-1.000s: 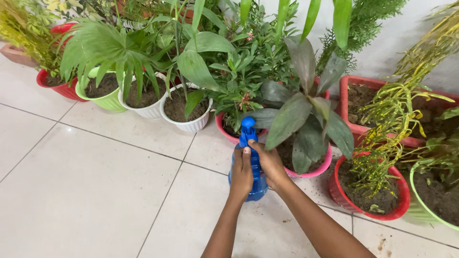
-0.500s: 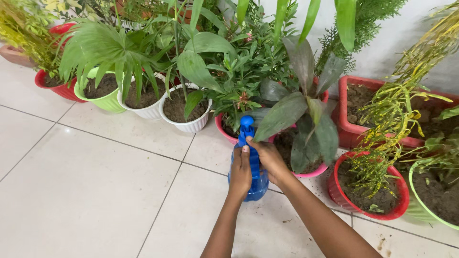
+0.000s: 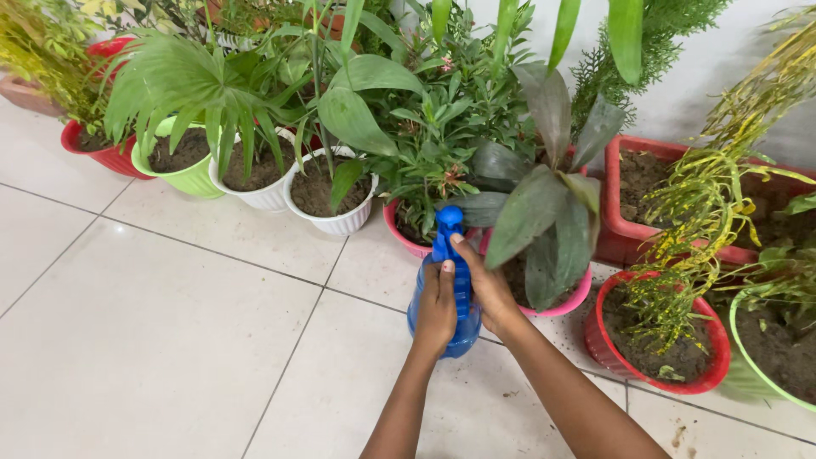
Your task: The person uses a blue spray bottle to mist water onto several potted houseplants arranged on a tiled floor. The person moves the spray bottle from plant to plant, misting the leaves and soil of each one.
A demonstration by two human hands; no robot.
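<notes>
Right now both hands are wrapping around a blue spray bottle point(image 3: 450, 289) held upright over the tiled floor point(image 3: 170, 323), near the middle of the scene. The left hand point(image 3: 436, 308) is clamping the bottle's body from the near side, while the right hand point(image 3: 486, 285) is closing on its neck, one finger reaching up toward the blue nozzle head. The nozzle is pointing away, toward a pink pot point(image 3: 557, 302) with broad grey-green leaves point(image 3: 535, 212) hanging just beside the bottle. To the left, a white pot point(image 3: 336, 223) and a lime pot point(image 3: 191, 180) are standing along the far row; a red pot point(image 3: 654, 365) is sitting to the right. One risk, as I judge it: the drooping leaves are crowding the nozzle, so spray could be hitting them at close range, or the right wrist could be brushing and bending a leaf.
</notes>
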